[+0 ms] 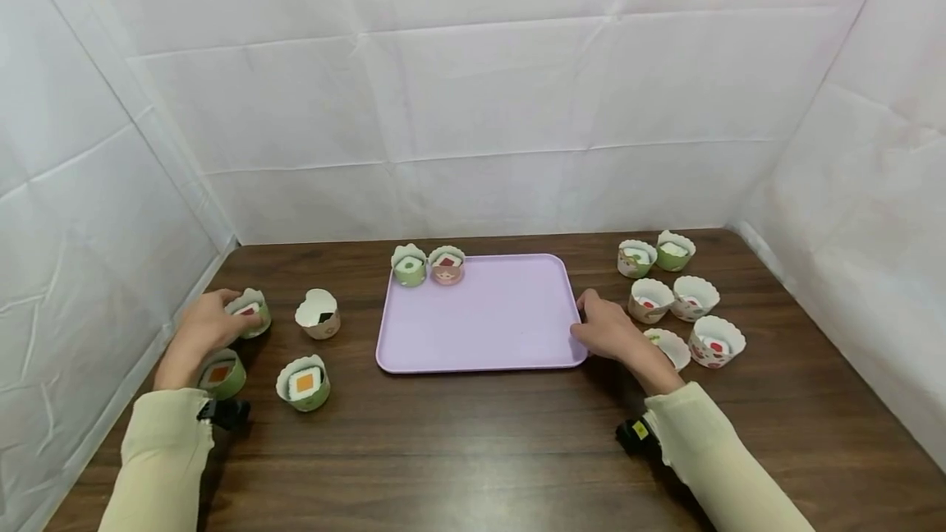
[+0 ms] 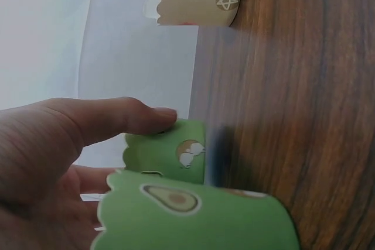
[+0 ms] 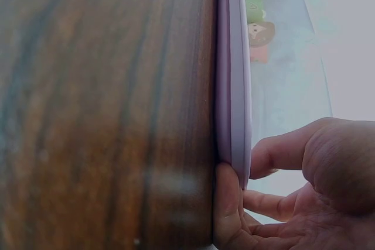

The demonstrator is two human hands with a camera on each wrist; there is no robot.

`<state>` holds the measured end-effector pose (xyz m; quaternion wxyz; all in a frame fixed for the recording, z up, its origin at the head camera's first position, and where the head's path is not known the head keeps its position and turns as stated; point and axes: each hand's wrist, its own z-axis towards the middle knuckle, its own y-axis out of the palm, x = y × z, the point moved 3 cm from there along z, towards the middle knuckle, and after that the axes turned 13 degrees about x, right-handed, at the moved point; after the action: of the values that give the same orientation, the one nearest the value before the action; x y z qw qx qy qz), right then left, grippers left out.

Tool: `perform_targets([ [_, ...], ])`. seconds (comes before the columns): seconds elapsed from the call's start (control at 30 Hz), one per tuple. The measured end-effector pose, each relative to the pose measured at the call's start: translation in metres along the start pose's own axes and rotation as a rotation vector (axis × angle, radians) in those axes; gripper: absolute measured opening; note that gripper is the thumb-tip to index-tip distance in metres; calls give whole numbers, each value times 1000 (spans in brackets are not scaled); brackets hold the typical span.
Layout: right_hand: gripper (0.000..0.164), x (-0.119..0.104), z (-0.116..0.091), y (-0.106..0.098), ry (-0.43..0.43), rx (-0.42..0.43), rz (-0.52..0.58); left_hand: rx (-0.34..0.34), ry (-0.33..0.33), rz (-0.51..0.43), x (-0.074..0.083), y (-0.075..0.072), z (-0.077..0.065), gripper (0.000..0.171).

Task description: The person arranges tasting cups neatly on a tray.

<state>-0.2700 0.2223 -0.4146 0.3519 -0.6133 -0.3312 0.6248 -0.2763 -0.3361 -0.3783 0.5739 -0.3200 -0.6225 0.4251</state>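
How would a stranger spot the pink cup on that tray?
Find the purple tray whose edge the right hand grips. Near its far left corner, just right of a green cup, stands the pink cup, the tray's only pink one.

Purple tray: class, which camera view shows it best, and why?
The head view: it shows the purple tray almost whole from above, with its rim and flat surface. The right wrist view catches only its edge, side-on, pinched by the right hand. The left wrist view does not show it.
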Motion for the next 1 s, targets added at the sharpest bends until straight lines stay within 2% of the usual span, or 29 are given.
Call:
perform_targets([
  [0.27,41,2,2,1,-2,3,-12,79,-22,-63,4,1,1,85],
  [0.6,40,0,3,1,-1,-4,-10,241,27,-119,18,3,-1,79],
  [1.0,38,-2,2,1,4,-7,-12,326,47,-216,36,9,-6,72],
])
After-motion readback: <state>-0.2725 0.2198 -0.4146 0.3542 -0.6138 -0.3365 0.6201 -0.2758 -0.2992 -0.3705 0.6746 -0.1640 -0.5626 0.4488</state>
